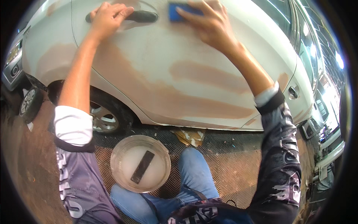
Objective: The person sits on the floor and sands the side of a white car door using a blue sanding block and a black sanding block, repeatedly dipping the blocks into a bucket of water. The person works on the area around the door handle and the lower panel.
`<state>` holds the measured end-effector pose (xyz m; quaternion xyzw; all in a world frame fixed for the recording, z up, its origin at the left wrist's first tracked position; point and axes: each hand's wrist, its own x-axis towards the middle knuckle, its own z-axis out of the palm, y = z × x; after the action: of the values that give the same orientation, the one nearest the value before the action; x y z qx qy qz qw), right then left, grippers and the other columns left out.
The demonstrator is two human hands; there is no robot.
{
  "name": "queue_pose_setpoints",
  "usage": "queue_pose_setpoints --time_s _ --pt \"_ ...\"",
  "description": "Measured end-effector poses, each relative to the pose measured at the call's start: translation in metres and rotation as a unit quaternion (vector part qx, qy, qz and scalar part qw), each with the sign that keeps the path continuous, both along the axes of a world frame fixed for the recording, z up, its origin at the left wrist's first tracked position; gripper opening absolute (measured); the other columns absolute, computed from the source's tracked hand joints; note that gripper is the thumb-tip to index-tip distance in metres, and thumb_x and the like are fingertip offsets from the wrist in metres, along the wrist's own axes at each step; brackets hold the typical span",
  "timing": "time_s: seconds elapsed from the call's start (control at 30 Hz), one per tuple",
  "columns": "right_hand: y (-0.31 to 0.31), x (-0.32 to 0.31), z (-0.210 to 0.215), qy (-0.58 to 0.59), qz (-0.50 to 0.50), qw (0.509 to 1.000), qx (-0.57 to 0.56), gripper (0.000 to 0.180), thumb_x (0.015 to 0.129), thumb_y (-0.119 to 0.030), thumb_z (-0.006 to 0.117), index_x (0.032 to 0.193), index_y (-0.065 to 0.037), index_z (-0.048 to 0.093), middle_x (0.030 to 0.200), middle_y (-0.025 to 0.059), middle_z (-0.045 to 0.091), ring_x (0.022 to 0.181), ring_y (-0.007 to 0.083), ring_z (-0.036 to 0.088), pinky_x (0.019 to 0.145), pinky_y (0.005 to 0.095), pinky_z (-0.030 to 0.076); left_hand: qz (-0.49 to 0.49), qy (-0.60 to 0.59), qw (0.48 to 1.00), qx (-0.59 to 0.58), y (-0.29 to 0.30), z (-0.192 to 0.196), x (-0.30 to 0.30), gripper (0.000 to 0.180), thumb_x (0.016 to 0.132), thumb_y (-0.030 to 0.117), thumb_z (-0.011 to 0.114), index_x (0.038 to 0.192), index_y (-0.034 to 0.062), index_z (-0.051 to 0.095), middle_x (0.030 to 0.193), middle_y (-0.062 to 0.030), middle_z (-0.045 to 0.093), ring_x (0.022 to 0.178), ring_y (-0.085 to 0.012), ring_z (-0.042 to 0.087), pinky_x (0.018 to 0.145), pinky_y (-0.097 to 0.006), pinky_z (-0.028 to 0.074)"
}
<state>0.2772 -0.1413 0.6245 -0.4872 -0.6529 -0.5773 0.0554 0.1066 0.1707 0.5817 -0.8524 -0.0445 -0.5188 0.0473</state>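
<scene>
My left hand (107,20) is closed over the black door handle (144,16) of a pale car, its fingers curled at the handle's left part. In my right hand (213,26) is a blue sanding block (177,13), pressed flat on the car door (156,48) just right of the handle. That hand and the block look slightly blurred. Brownish patches (209,76) spread over the pale paint below both hands. My forearms reach up to the door from the lower edge, sleeves pushed back.
Between my knees and the car stands a clear bucket (115,160) of cloudy water, with a dark flat bar (143,167) in it. A crumpled brown-and-white piece (190,137) lies under the sill. The car's rear wheel (106,117) is at left; a loose wheel (30,104) stands farther left.
</scene>
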Motion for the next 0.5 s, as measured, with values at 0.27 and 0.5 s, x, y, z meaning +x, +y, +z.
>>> queue_pose_setpoints --time_s 0.27,0.5 --pt "-0.052 0.026 -0.04 0.028 -0.014 0.999 0.026 0.058 0.077 -0.007 0.074 0.129 -0.032 0.075 0.136 0.0003 0.063 0.112 0.0282 0.056 0.097 0.0461 0.045 -0.049 -0.107 0.992 0.042 -0.003 0.002 0.005 0.043 0.104 0.055 0.055 0.093 0.0168 0.072 0.078 0.0074 0.051 0.089 -0.0138 0.046 0.102 -0.033 0.025" --pt "-0.017 0.006 -0.011 0.056 -0.018 0.998 0.007 0.046 0.083 -0.012 0.075 0.127 -0.026 0.075 0.134 0.0027 0.062 0.116 0.03 0.054 0.099 0.0454 0.044 0.0 0.034 0.999 -0.038 -0.018 0.003 0.002 0.044 0.103 0.055 0.057 0.091 0.0152 0.071 0.079 0.0082 0.052 0.088 -0.0142 0.045 0.1 -0.034 0.026"
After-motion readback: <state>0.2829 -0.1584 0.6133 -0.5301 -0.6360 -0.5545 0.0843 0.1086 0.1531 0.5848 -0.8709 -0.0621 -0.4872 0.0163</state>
